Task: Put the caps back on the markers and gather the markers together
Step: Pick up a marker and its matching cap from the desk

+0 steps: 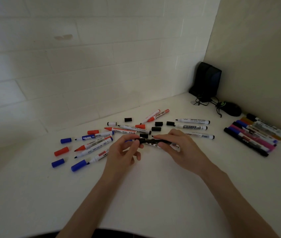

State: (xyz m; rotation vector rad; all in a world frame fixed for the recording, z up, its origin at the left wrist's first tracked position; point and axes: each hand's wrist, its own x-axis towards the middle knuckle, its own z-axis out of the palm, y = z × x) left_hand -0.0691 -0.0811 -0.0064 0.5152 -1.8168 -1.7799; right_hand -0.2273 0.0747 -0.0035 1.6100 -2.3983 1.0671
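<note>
Head view: just above the table point(153, 194), the right hand point(182, 146) holds a black marker point(155, 142) by its barrel, fingers point(163, 144) curled round it. The left hand point(122, 152) pinches a black cap point(140, 140) at the marker's tip, its other fingers loosely bent. Whether the cap is seated cannot be told. Both are probably light, stiff, smooth plastic, best held mid-barrel and by the cap's sides. Loose markers point(95, 146) lie to the left, and a capped row point(253, 136) well to the right.

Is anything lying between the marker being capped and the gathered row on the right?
One loose white marker lies between the held marker and the row; carried above it, nothing visible blocks the way.
</note>
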